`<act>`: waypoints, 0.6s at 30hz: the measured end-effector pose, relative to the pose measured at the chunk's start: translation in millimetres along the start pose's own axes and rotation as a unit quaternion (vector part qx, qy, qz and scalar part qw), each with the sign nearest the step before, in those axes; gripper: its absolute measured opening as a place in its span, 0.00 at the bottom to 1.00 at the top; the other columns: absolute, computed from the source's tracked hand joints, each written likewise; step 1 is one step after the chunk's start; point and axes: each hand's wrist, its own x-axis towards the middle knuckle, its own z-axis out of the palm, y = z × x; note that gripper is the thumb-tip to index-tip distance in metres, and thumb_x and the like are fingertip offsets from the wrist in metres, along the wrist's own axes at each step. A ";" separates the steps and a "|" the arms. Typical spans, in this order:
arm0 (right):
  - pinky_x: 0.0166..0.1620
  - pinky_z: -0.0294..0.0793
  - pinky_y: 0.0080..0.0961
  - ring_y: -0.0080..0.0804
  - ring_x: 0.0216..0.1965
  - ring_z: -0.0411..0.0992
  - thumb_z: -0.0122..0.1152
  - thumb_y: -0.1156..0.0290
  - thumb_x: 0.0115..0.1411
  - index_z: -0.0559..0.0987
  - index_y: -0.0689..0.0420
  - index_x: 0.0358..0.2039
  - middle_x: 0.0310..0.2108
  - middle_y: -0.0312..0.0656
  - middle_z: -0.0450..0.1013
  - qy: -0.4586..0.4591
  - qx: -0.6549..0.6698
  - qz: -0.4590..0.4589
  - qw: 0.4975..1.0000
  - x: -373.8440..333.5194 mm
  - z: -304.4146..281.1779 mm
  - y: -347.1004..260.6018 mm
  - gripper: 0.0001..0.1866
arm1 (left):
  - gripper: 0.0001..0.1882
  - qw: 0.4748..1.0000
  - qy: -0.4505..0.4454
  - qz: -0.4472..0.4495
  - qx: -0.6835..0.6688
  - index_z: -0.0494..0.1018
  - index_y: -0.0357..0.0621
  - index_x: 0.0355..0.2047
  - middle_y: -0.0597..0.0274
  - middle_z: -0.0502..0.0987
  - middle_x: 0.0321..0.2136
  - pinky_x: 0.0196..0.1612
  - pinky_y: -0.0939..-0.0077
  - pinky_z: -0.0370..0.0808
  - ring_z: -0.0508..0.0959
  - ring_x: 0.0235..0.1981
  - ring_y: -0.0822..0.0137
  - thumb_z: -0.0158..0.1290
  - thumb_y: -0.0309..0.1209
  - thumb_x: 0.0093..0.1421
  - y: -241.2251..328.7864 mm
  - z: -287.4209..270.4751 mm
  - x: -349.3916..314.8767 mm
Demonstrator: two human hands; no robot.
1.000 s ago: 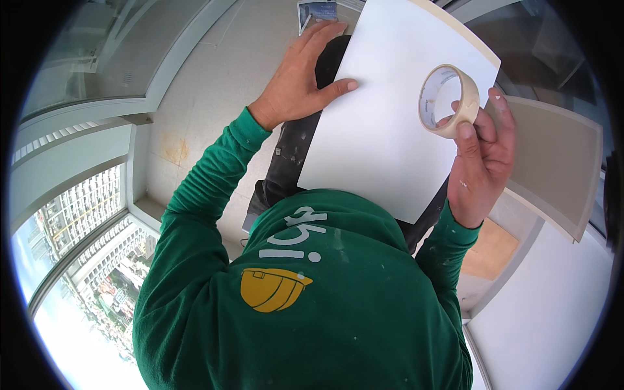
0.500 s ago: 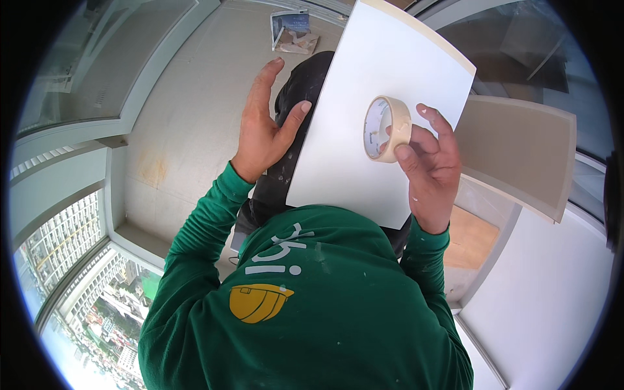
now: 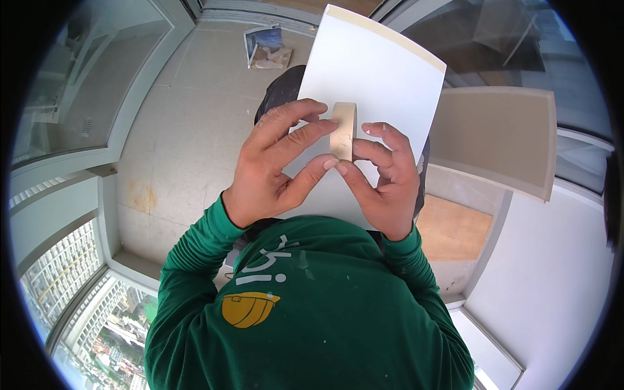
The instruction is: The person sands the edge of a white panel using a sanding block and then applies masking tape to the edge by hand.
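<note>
A roll of masking tape, cream-coloured, stands on edge over a white board that lies across my lap. My right hand grips the roll from the right, its thumb at the lower edge and fingers at the inner side. On the left, my left hand has its forefinger and thumb tips against the roll's outer face, the two thumbs almost meeting. Whether a loose tape end is between the left fingertips is too small to tell. A cream strip runs along the board's far edge.
To the right leans a second board, greyish, with pale strips on its edges. A brown sheet lies on the floor below it. A crumpled printed packet is on the tiles at the far left. Glass doors and a window surround me.
My left hand has come in from the left and now touches the tape roll. The right hand has moved left and turned the roll so its outer face shows.
</note>
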 end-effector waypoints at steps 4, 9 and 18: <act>0.44 0.83 0.26 0.32 0.40 0.84 0.74 0.82 0.57 0.71 0.62 0.60 0.53 0.46 0.79 0.011 -0.077 -0.017 0.997 2.3 4.5 -7.4 0.31 | 0.11 0.998 -0.002 -0.010 0.055 0.85 0.38 0.43 0.52 0.82 0.45 0.46 0.68 0.80 0.82 0.45 0.56 0.64 0.21 0.59 -1.9 3.3 1.6; 0.39 0.83 0.24 0.31 0.37 0.82 0.74 0.83 0.56 0.73 0.63 0.57 0.54 0.44 0.77 0.000 -0.075 -0.049 0.996 6.0 6.6 -9.3 0.29 | 0.11 0.987 -0.037 0.073 0.141 0.84 0.42 0.39 0.60 0.83 0.40 0.43 0.66 0.83 0.83 0.40 0.56 0.67 0.21 0.54 -2.7 -10.1 12.2; 0.38 0.80 0.25 0.32 0.35 0.80 0.73 0.88 0.54 0.74 0.68 0.56 0.55 0.46 0.73 -0.021 0.007 -0.069 0.997 29.3 16.4 -26.4 0.29 | 0.09 0.989 -0.039 0.115 0.081 0.73 0.41 0.40 0.57 0.74 0.35 0.39 0.58 0.78 0.79 0.36 0.51 0.60 0.24 0.60 10.6 -37.5 4.7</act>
